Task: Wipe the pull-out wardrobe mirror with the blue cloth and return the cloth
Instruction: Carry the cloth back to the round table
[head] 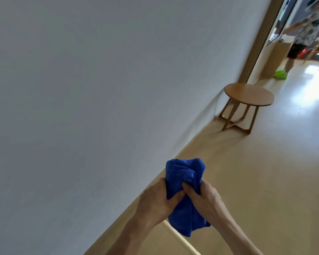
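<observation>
Blue cloth [184, 196] — both hands, open floor [256, 181]

This looks like a home, a plain room or hallway. A bare white wall [81, 80] fills the view from nine to twelve o'clock, meeting a glossy beige floor [256, 181]. At two o'clock a small round wooden side table [249, 94] stands beside the wall, near a wood-framed doorway [260, 37] where another person [302, 34] stands, blurred.
</observation>
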`<state>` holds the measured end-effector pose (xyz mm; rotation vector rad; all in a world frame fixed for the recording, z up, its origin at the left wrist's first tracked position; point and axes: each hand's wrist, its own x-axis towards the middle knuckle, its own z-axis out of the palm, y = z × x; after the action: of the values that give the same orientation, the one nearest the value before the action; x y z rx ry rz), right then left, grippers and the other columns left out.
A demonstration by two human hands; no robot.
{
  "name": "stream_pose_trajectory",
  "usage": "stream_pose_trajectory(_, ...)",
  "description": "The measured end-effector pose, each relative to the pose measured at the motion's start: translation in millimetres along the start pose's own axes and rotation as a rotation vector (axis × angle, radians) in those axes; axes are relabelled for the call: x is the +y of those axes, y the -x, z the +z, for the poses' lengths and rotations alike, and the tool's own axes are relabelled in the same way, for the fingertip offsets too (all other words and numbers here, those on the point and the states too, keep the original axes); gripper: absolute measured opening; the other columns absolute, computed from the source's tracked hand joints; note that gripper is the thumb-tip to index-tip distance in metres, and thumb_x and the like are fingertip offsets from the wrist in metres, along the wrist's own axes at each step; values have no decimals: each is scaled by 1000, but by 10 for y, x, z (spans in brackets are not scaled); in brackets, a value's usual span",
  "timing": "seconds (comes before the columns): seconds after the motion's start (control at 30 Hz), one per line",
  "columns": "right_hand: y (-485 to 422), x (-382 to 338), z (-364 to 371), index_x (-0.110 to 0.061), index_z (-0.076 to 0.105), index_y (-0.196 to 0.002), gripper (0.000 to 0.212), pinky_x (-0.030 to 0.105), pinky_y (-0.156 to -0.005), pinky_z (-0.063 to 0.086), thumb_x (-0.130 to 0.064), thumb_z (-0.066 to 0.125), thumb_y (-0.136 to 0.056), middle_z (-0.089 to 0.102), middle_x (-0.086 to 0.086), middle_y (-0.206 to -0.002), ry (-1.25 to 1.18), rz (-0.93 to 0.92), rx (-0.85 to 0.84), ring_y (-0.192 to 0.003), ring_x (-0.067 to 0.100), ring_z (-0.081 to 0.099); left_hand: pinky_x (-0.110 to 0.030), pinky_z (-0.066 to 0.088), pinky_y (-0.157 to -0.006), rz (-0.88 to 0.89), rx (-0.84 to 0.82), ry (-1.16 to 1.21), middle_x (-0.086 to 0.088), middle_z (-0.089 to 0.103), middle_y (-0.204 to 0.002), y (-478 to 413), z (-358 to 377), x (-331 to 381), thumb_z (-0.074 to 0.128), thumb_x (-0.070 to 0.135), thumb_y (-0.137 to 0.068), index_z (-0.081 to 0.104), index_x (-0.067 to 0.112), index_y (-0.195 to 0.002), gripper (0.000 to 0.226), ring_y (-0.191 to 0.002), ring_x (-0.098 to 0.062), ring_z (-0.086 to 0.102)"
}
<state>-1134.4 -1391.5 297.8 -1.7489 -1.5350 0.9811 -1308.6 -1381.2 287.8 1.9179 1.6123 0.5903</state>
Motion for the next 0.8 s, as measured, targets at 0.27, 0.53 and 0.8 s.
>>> stream_pose_trajectory(0.27,-208,101,-221,-46,58,-93,5,22,-65,49,-45,54,-95,68,-30,-86,-22,90,143,-77,-6,65,-23,56,-61,132,-152,-46,14,65,-71,-562,115,168,29,94,-73,45,38,-90,61,-62,-1,63)
stream_pose_trajectory(0.53,-447,448,-648,-50,56,-93,4,26,-66,51,-47,54,-94,68,-29,-86,-45,153,267,-76,-4,65,-18,52,-58,204,-253,-38,16,64,-72,-1067,444,550,33,92,-76,49,35,-95,62,-61,2,62)
stream_pose_trajectory(0.8,-925,804,-1377,-48,58,-94,8,27,-65,53,-52,52,-91,71,-23,-86,-111,156,305,-76,0,68,-16,43,-55,229,-282,-53,16,64,-74,-1685,864,1181,40,84,-84,47,32,-98,54,-63,0,62)
